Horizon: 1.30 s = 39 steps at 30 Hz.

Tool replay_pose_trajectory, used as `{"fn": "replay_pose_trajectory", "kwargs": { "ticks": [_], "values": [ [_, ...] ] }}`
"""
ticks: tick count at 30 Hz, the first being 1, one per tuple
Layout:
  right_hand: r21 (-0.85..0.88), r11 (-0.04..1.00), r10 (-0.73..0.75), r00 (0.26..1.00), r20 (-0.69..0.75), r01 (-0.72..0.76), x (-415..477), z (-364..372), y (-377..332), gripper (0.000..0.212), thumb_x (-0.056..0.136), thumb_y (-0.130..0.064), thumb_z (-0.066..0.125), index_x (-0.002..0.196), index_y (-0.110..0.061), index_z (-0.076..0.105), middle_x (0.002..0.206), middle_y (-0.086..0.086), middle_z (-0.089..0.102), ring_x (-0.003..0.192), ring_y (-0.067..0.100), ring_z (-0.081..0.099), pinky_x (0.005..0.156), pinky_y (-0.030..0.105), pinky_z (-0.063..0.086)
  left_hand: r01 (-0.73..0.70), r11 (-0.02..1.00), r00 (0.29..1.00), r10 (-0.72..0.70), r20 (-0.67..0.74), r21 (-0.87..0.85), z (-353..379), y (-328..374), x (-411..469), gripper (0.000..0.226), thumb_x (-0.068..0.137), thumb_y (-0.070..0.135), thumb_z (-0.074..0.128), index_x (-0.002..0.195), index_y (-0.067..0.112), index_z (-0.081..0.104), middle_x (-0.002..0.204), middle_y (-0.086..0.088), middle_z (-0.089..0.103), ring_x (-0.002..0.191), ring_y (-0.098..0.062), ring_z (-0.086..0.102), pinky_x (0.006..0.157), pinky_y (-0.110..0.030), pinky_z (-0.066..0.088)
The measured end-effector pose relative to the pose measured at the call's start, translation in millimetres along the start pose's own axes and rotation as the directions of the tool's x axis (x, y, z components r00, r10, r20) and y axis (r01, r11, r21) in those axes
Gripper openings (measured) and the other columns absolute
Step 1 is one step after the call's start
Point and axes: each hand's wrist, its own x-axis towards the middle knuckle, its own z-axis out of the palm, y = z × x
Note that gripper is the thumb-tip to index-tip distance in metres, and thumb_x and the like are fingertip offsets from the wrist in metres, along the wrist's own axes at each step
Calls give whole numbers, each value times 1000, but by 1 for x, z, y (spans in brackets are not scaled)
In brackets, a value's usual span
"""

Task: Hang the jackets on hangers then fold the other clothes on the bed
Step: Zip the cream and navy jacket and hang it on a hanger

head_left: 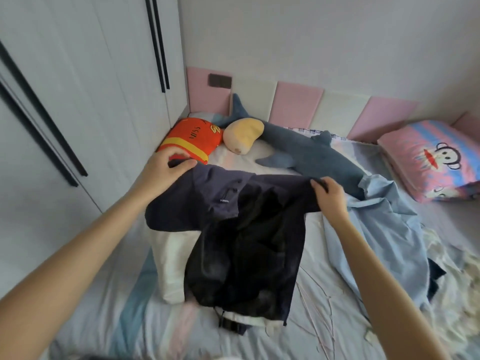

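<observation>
Together on the dark jacket — left hand, right hand, each pinching its upper edge.

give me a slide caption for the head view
Over the bed, left hand and right hand hold up a dark jacket

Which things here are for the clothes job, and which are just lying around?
For the job: dark jacket, held up by the left hand and right hand; light blue garment.
Just lying about: toy shark; orange cushion; monkey pillow.
</observation>
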Motion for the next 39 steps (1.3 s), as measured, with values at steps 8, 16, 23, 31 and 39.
{"fn": "replay_pose_trajectory", "kwargs": {
  "ticks": [8,16,23,31,39],
  "values": [
    [-276,918,377,846,377,-286,-42,10,61,20,79,-18,76,90,-4,66,81,9,61,82,23,61,65,28,39,-200,965,952,150,268,172,25,20,-57,22,77,14,76,97,11,68,89,-3,69,84,-23,61,70,-16,42],
    [611,739,462,874,-151,-285,-56,-12,64,20,88,-29,64,74,-14,64,72,1,57,69,10,51,66,30,48,-39,997,995,32,99,69,22,25,-67,14,91,14,61,96,6,71,83,7,66,87,-16,60,81,-27,45],
    [446,639,394,765,510,-627,-126,25,91,53,90,-53,52,131,-21,44,125,-1,51,113,15,48,89,33,41,313,765,925,-379,-1,-563,41,38,-79,13,94,15,57,87,15,68,92,-7,66,91,-18,60,94,-37,46],
    [87,808,340,582,739,-582,-181,106,96,91,75,-23,80,146,-19,23,138,0,38,132,22,39,95,29,38,353,702,902,-431,25,-619,59,44,-99,15,96,14,52,102,7,64,95,-5,64,99,-21,58,98,-37,45],
    [212,669,425,600,678,-713,-170,119,84,68,69,-33,83,122,-23,41,121,-1,54,110,25,54,99,43,46,261,729,953,-301,46,-633,23,55,-115,19,97,14,48,87,13,65,82,1,67,79,-9,63,76,-22,50]
  ]
}}
